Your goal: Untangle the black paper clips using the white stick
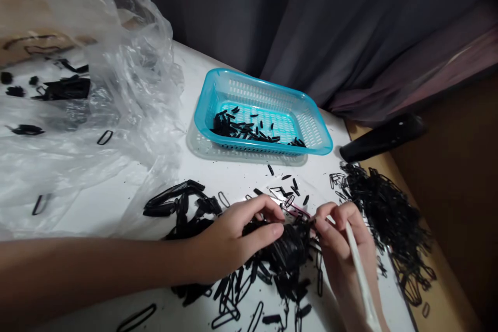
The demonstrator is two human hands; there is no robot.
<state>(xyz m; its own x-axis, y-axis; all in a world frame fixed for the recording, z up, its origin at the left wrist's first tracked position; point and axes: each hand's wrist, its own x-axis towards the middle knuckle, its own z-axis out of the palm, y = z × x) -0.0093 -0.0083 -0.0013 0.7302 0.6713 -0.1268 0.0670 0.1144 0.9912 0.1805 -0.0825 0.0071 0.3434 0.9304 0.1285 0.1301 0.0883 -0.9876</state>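
My left hand is curled around a clump of black pieces at the front middle of the white table. My right hand is just right of the clump, thumb and forefinger pinched at its edge on something too small to make out. A white slender tool lies along the right palm, held by the fingers. Small black pieces and thin black loops are spread beneath and in front of both hands.
A blue basket with small black pieces stands behind the hands. Clear plastic bags cover the left side. A heap of black loops lies at the right edge, near a dark cylindrical object. Dark curtains hang behind.
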